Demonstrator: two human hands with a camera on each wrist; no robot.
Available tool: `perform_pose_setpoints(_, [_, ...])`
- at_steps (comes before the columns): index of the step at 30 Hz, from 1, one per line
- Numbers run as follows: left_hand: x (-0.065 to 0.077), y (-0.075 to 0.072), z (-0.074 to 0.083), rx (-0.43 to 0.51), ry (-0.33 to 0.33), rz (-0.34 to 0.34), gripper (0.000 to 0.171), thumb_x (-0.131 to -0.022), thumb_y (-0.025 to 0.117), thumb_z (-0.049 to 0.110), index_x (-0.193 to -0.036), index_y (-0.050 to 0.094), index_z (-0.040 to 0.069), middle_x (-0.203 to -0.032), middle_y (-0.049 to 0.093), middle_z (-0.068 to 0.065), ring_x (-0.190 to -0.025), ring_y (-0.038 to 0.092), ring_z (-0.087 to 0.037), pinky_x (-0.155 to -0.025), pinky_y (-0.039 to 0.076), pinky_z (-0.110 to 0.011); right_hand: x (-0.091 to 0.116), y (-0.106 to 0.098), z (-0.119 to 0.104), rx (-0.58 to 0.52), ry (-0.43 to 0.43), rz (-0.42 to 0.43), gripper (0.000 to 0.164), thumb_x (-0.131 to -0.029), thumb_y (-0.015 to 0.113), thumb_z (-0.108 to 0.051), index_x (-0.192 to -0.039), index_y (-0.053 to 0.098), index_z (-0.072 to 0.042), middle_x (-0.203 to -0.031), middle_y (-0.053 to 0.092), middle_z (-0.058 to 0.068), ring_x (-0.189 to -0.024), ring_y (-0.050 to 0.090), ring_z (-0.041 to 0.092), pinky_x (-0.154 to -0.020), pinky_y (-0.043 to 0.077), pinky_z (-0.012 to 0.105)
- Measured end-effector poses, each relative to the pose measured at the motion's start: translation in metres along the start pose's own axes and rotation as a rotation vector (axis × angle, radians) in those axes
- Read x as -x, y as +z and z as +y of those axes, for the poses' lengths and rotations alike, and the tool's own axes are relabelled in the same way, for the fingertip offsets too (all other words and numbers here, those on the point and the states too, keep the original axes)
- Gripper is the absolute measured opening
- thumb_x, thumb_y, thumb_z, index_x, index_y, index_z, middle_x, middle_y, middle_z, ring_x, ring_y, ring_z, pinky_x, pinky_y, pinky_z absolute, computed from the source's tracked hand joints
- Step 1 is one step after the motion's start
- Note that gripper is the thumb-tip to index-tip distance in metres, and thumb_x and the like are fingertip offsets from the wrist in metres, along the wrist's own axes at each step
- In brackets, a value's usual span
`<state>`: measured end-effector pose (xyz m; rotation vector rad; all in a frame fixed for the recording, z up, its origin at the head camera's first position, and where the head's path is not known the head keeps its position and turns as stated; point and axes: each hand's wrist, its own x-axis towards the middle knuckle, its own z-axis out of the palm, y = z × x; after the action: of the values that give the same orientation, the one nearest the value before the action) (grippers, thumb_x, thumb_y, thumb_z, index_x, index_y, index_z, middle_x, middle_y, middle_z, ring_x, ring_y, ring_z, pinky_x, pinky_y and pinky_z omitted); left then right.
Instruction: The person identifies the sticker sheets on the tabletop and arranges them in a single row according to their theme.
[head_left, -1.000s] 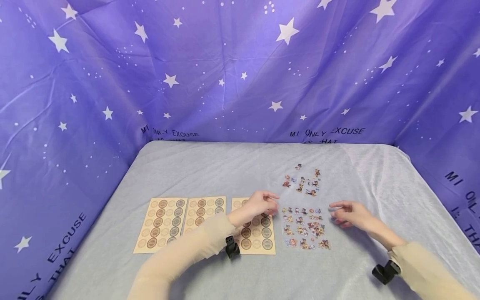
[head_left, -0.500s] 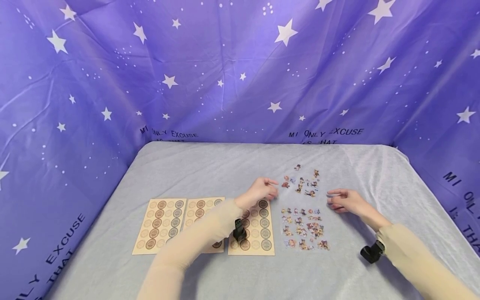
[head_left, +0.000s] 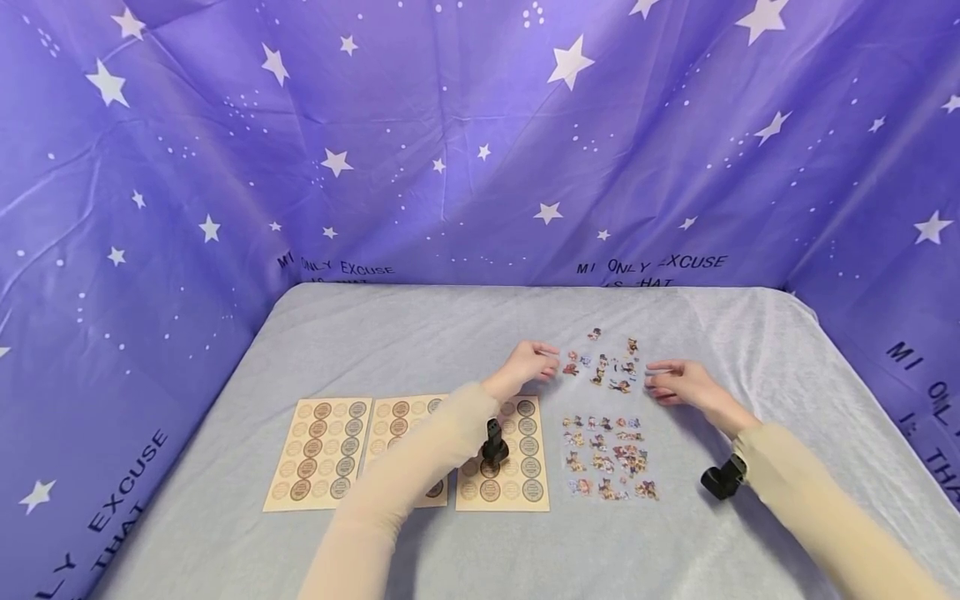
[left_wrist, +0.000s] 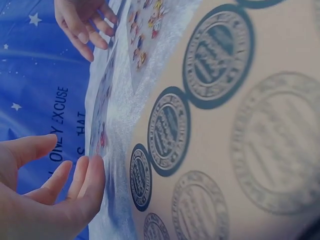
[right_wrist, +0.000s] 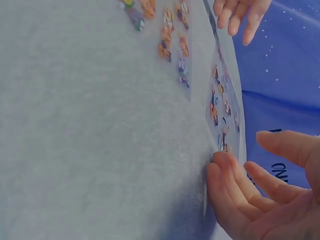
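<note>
A clear sheet with scattered small cartoon stickers [head_left: 602,364] lies flat at the back right of the table. Just off its left edge is my left hand [head_left: 528,364], fingers loosely extended, thumb apart. My right hand [head_left: 686,385] stands at its right edge in a similar pose, with nothing visible between thumb and fingers. Whether the right fingertips [right_wrist: 222,157] touch the sheet, I cannot tell. Nearer me lies a second, fuller clear sticker sheet [head_left: 611,458]. Under my left forearm a tan sheet of round labels [head_left: 510,482] is partly hidden.
Two more tan label sheets lie farther left: the leftmost sheet [head_left: 315,454], and a middle sheet [head_left: 382,433] largely covered by my left sleeve [head_left: 420,450]. Grey cloth [head_left: 420,333] covers the table. A purple starry curtain [head_left: 450,167] encloses the back and sides.
Both hands have moved away from me, from beside the nearer sticker sheet to either side of the farther one. The sheets appear to lie where they were.
</note>
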<state>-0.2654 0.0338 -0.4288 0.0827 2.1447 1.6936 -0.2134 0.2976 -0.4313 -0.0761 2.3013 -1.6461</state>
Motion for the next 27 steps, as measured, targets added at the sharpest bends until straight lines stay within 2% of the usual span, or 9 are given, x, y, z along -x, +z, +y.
perform_pose_setpoints(7, [-0.005,0.002,0.003,0.004,-0.004,-0.003,0.03,-0.084,0.055,0.005,-0.113,0.057,-0.002,-0.098,0.062,-0.017,-0.088,0.059,-0.029,-0.074,0.052,-0.031,-0.016,-0.004,0.014,-0.078,0.069,0.077,0.066,-0.078,0.064,-0.016,-0.126,0.031,0.016,-0.091,0.064,0.007,-0.074,0.062,0.007,-0.071,0.052,0.024])
perform_pose_setpoints(10, [-0.008,0.004,0.002,-0.003,0.009,0.007,0.03,-0.084,0.054,0.003,-0.113,0.057,-0.001,-0.098,0.061,-0.014,-0.087,0.059,-0.027,-0.073,0.052,-0.03,-0.025,-0.006,0.024,-0.125,0.077,0.114,0.065,-0.078,0.063,-0.013,-0.126,0.03,0.016,-0.102,0.059,0.019,-0.073,0.062,0.006,-0.073,0.052,0.025])
perform_pose_setpoints(14, [-0.013,0.007,0.0,-0.02,0.039,0.023,0.031,-0.082,0.053,0.0,-0.113,0.058,-0.002,-0.103,0.06,-0.013,-0.087,0.059,-0.024,-0.071,0.051,-0.027,-0.04,-0.009,0.044,-0.083,0.059,0.162,0.061,-0.082,0.059,-0.014,-0.129,0.029,0.013,-0.118,0.045,0.032,-0.074,0.061,0.004,-0.075,0.051,0.026])
perform_pose_setpoints(18, [-0.084,0.017,-0.056,-0.039,0.092,0.055,0.028,-0.079,0.057,0.004,-0.105,0.063,0.011,-0.096,0.063,-0.004,-0.069,0.058,-0.016,-0.056,0.049,-0.025,-0.038,-0.006,0.036,-0.112,0.057,0.182,0.062,-0.084,0.056,-0.013,-0.13,0.026,0.015,-0.116,0.045,0.032,-0.072,0.06,0.002,-0.075,0.051,0.024])
perform_pose_setpoints(19, [-0.085,0.019,-0.056,-0.06,0.1,0.072,0.028,-0.079,0.057,0.004,-0.106,0.063,0.012,-0.096,0.062,-0.003,-0.068,0.057,-0.016,-0.055,0.048,-0.025,-0.037,-0.004,0.034,-0.134,0.059,0.187,0.062,-0.084,0.056,-0.011,-0.13,0.025,0.015,-0.117,0.043,0.034,-0.071,0.06,0.002,-0.074,0.051,0.024])
perform_pose_setpoints(21, [-0.112,0.022,-0.078,-0.06,0.127,0.082,0.027,-0.078,0.059,0.006,-0.103,0.064,0.016,-0.091,0.062,0.002,-0.064,0.054,-0.011,-0.051,0.045,-0.024,-0.035,-0.001,0.026,-0.183,0.068,0.197,0.061,-0.083,0.055,-0.008,-0.13,0.023,0.017,-0.118,0.04,0.036,-0.068,0.06,0.002,-0.073,0.051,0.024])
perform_pose_setpoints(24, [-0.098,0.023,-0.065,-0.058,0.12,0.092,0.031,-0.078,0.058,0.005,-0.107,0.063,0.012,-0.097,0.061,0.0,-0.068,0.054,-0.011,-0.054,0.046,-0.025,-0.042,-0.002,0.035,-0.165,0.065,0.215,0.058,-0.086,0.051,-0.008,-0.13,0.023,0.016,-0.125,0.031,0.039,-0.068,0.06,0.002,-0.074,0.051,0.025])
perform_pose_setpoints(25, [-0.086,0.025,-0.054,-0.072,0.106,0.105,0.032,-0.078,0.057,0.003,-0.11,0.062,0.01,-0.099,0.061,-0.002,-0.067,0.053,-0.011,-0.055,0.045,-0.025,-0.043,-0.002,0.037,-0.16,0.064,0.221,0.057,-0.087,0.051,-0.009,-0.13,0.023,0.016,-0.125,0.031,0.039,-0.069,0.06,0.002,-0.074,0.051,0.025])
perform_pose_setpoints(27, [-0.104,0.027,-0.068,-0.05,0.086,0.103,0.033,-0.077,0.057,0.003,-0.109,0.062,0.011,-0.097,0.061,0.0,-0.064,0.052,-0.009,-0.055,0.046,-0.023,-0.044,-0.002,0.038,-0.157,0.063,0.226,0.058,-0.087,0.051,-0.011,-0.13,0.024,0.017,-0.124,0.033,0.038,-0.069,0.06,0.002,-0.074,0.051,0.025])
